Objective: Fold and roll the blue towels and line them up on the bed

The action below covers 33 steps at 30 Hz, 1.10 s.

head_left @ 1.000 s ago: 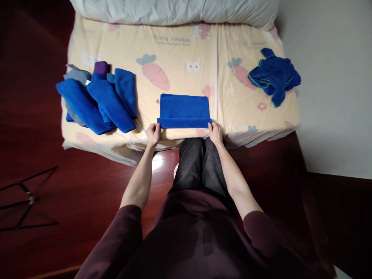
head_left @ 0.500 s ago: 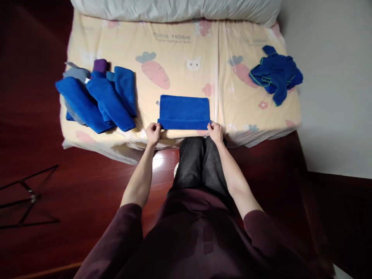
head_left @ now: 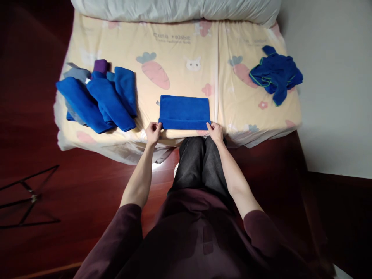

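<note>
A blue towel (head_left: 185, 108) lies flat near the front edge of the bed, with a narrow strip of its near edge folded over. My left hand (head_left: 153, 133) pinches the near left corner of that strip. At the near right corner, the fingers of my right hand (head_left: 215, 132) are closed on the cloth in the same way. To the left lies a group of folded cloths: several blue ones (head_left: 110, 102), a purple one (head_left: 100, 66) and a grey one (head_left: 76, 73). A small tag sticks out at the towel's left side.
The bed (head_left: 180, 73) has a yellow sheet printed with carrots. A crumpled blue cloth heap (head_left: 274, 75) with green edging lies at its right end. A pale quilt (head_left: 174, 9) runs along the far side. Black stand legs (head_left: 31, 197) rest on the floor at left.
The folded strip and both hands have barely shifted. The strip's left end sits slightly further right. At the bed's left edge, the pale cover hangs a little further out.
</note>
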Each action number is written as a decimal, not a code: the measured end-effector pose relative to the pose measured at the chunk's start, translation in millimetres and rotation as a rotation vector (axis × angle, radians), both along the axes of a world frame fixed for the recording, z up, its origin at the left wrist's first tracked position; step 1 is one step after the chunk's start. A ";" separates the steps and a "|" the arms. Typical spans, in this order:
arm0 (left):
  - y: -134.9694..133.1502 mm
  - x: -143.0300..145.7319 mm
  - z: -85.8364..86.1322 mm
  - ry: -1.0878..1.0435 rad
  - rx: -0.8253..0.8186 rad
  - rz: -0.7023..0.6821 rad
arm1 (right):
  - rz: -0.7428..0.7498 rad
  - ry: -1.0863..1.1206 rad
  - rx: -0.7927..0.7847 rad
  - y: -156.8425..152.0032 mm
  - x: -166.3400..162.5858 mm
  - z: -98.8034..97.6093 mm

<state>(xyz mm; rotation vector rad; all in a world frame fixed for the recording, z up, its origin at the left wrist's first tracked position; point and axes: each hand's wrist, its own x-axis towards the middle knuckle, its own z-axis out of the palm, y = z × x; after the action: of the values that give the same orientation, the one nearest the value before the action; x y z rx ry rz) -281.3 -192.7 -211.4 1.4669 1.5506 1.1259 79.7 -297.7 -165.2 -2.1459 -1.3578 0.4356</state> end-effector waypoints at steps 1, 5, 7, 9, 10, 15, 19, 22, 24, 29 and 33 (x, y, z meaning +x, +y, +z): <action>-0.2 0.2 0.5 -0.005 -0.002 0.002 | 0.000 -0.004 -0.007 0.1 -0.6 1.0; -1.0 0.9 2.4 -0.007 -0.006 0.010 | 0.007 -0.025 -0.026 0.7 -2.2 4.0; -1.4 1.5 3.6 -0.010 -0.004 0.013 | 0.005 -0.034 -0.033 0.8 -2.7 5.1; -1.7 2.2 4.9 -0.015 -0.005 0.010 | 0.002 -0.038 -0.036 1.0 -3.1 5.9; -1.7 2.6 5.7 -0.019 -0.008 0.004 | 0.001 -0.038 -0.036 1.0 -3.3 6.1; -1.1 4.5 7.4 -0.026 -0.013 -0.009 | -0.002 -0.033 -0.014 1.4 -4.1 6.1; 0.2 5.0 4.6 -0.049 -0.004 0.022 | -0.005 -0.035 -0.014 1.5 -4.1 4.9; 0.9 4.6 0.7 -0.063 0.004 0.034 | -0.003 -0.036 -0.011 1.8 -3.7 3.6; 1.1 4.3 -2.4 -0.059 0.027 0.035 | -0.001 -0.034 -0.010 2.1 -3.3 2.7; 2.6 2.1 -11.7 -0.075 0.092 0.033 | -0.001 -0.031 -0.003 2.8 -2.3 1.3; 6.8 -1.5 -20.0 -0.066 0.124 0.012 | -0.017 -0.020 -0.007 2.9 -2.6 1.3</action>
<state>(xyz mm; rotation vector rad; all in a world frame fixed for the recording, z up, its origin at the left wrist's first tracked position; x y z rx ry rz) -282.8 -186.0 -231.3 1.4880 1.4685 1.2844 77.1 -294.8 -163.9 -2.1715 -1.3493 0.4142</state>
